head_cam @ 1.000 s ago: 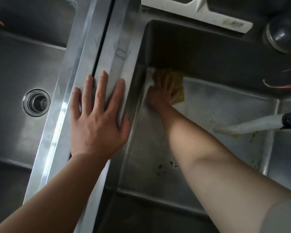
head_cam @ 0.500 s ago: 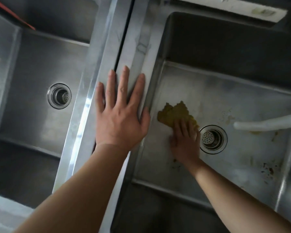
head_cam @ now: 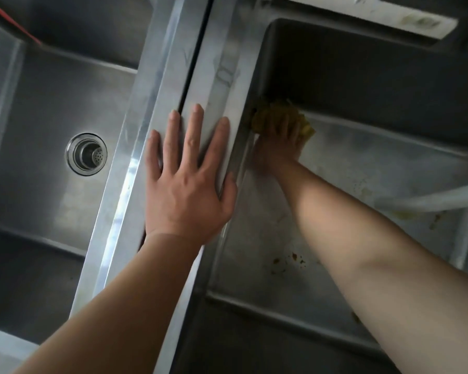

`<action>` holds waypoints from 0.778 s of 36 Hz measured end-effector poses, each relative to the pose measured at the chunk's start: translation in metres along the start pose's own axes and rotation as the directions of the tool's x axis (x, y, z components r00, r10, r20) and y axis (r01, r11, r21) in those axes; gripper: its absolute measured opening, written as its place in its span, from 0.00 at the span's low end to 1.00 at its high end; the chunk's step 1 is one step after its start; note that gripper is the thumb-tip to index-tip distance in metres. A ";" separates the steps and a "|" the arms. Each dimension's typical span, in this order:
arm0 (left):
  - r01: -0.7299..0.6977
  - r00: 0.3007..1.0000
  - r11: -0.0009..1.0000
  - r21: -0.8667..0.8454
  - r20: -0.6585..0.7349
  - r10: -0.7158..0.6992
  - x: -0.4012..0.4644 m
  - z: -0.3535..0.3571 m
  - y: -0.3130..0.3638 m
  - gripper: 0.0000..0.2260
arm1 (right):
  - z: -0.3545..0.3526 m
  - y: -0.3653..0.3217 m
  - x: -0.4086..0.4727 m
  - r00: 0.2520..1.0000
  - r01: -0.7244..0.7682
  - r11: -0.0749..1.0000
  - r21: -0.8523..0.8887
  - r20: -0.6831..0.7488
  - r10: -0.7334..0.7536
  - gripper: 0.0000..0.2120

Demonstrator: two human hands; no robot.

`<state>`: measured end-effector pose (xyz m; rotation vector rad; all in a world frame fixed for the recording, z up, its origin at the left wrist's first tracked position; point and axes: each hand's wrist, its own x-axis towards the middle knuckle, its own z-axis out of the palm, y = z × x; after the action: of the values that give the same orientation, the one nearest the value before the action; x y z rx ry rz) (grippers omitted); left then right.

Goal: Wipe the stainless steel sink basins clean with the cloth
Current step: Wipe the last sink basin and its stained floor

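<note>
Head view shows one yellow cloth [head_cam: 307, 125] pressed under the right hand's [head_cam: 276, 147] straight fingers in the right basin's [head_cam: 362, 163] far-left corner, the left hand [head_cam: 185, 184] flat, fingers spread, on the divider [head_cam: 157, 109] beside the left basin [head_cam: 38, 117].

Dim light, white ledge [head_cam: 405, 16] behind

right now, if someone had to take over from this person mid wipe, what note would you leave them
Left hand: open, flat on the steel divider between the two basins.
Right hand: fingers straight, pressing the yellow cloth into the far left corner of the right basin.
Done: cannot tell how much has been wiped.
Left: brown specks on the right basin's near floor, residue beside the white hose, then the left basin around its drain.
</note>
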<state>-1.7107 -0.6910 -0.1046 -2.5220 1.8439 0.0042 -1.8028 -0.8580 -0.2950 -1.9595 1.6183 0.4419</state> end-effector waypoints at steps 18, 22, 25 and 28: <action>0.003 0.999 1.000 0.009 -0.036 -0.003 0.000 0.003 0.000 0.32 | -0.019 -0.028 0.024 0.996 -0.039 0.995 0.097 -0.076 0.046 0.34; 0.005 0.999 1.000 0.009 -0.037 -0.004 0.000 0.002 0.000 0.32 | -0.008 -0.014 0.012 0.952 0.184 0.980 0.076 -0.261 -0.159 0.32; 0.002 0.999 1.000 0.008 -0.049 -0.002 0.000 0.003 0.000 0.32 | -0.001 -0.003 0.015 0.923 0.306 0.951 -0.048 -0.229 -0.309 0.33; 0.004 0.998 1.000 0.005 -0.056 -0.003 -0.001 0.004 0.000 0.32 | 0.000 0.005 0.024 0.944 0.290 0.946 -0.149 -0.120 -0.308 0.34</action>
<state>-1.7108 -0.6902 -0.1085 -2.5475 1.8563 -0.0724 -1.8024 -0.8776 -0.3094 -2.3359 1.3675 0.2972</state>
